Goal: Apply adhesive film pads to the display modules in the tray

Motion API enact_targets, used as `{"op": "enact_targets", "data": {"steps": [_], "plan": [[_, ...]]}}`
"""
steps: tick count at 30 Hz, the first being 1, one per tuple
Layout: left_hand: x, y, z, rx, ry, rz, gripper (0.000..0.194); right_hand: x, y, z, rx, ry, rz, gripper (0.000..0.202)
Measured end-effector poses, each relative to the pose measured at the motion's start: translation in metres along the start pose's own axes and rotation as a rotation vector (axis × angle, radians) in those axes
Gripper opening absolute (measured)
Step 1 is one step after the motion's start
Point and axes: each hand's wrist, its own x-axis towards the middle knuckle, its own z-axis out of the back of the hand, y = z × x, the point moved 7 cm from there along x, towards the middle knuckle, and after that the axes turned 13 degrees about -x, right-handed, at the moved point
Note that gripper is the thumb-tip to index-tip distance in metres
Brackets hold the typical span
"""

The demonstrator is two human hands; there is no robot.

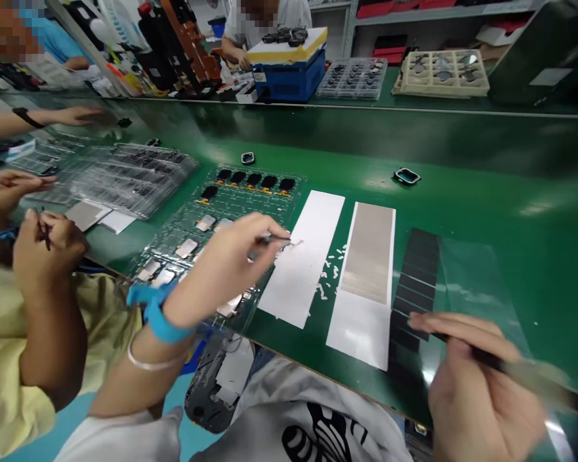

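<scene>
My left hand (234, 253), with a blue band at its wrist, is closed on thin dark tweezers (277, 239). Their tip is over a white paper strip (302, 269), by a small pale scrap. My right hand (481, 378) grips a long dark thin tool (486, 359), blurred by motion, so its kind is unclear. Its fingertips are over a strip of black rectangular pieces (417, 273) on clear film. Between the hands is a white sheet with a grey-beige panel (368, 253). Small white scraps (325, 282) are scattered between the sheets.
A clear tray (250, 205) of black square parts and silvery pieces is beside my left arm. Two watch-like frames (407, 176) lie farther back. Stacked clear trays (139, 173) and co-workers' hands (48, 237) are at left. A shelf holds a blue box (289, 74) and parts trays (351, 77).
</scene>
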Motion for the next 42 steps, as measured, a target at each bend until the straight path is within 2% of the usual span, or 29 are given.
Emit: {"op": "enact_targets", "data": {"steps": [3,5,8,11,19,27,30,34,36,38,40,42], "plan": [[-0.031,-0.013,-0.049,-0.346,0.082,0.109,0.007,0.010,0.028,-0.014,-0.076,0.188,0.159,0.018],[-0.042,-0.017,-0.076,-0.550,0.115,0.134,0.004,0.014,0.041,-0.023,-0.126,0.271,0.241,0.024],[-0.044,-0.019,-0.101,-0.724,0.102,0.113,0.005,0.016,0.050,-0.029,-0.185,0.276,0.316,0.021],[-0.041,-0.017,-0.115,-0.795,0.097,0.090,0.008,0.014,0.047,-0.032,-0.250,0.244,0.336,0.019],[-0.034,-0.009,-0.126,-0.774,0.134,0.065,0.013,0.008,0.036,-0.033,-0.313,0.151,0.379,0.022],[-0.034,-0.008,-0.124,-0.728,0.049,0.023,0.011,0.003,0.033,-0.043,-0.314,0.238,0.368,0.022],[-0.034,-0.006,-0.126,-0.745,0.046,0.030,0.010,0.007,0.031,-0.045,-0.314,0.294,0.315,0.017],[-0.037,-0.005,-0.126,-0.789,0.042,0.059,0.006,0.032,0.023,-0.050,-0.256,0.403,0.131,0.008],[-0.039,-0.009,-0.129,-0.790,0.117,0.040,0.006,0.047,0.017,-0.063,-0.219,0.496,0.046,0.008],[-0.041,-0.017,-0.134,-0.768,0.248,-0.003,0.007,0.055,0.008,-0.085,-0.225,0.627,-0.026,0.009],[-0.043,-0.024,-0.139,-0.735,0.368,-0.045,0.008,0.057,-0.004,-0.106,-0.279,0.753,-0.089,0.013],[-0.045,-0.027,-0.142,-0.726,0.434,-0.064,0.008,0.055,-0.013,-0.122,-0.310,0.833,-0.114,0.013]]}}
